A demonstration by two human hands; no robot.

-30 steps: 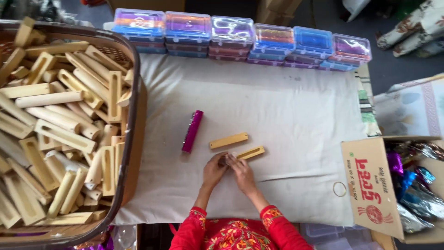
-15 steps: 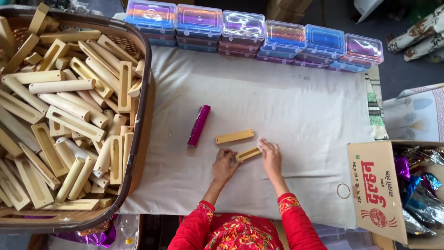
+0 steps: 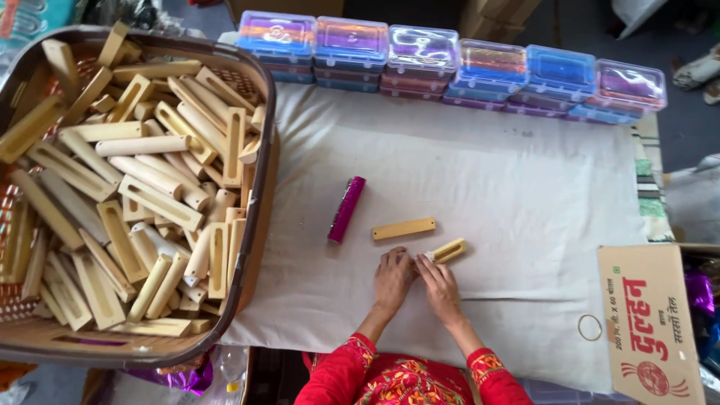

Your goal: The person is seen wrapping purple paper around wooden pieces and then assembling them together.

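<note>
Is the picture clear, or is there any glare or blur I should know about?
Head view: even, soft light; glare streaks the clear lids of the plastic boxes; faint shadows under both hands, left hand and right hand; wooden pieces in the basket stay sharp; edges bend slightly.

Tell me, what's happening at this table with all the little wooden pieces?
A person in red sleeves works at a white cloth-covered table. Both hands meet at a small slotted wooden piece: the right hand touches its near end, the left hand rests beside it. A flat wooden strip and a shiny pink tube lie close by. A big basket of similar wooden pieces stands to the left, with coloured plastic boxes along the far edge.
</note>
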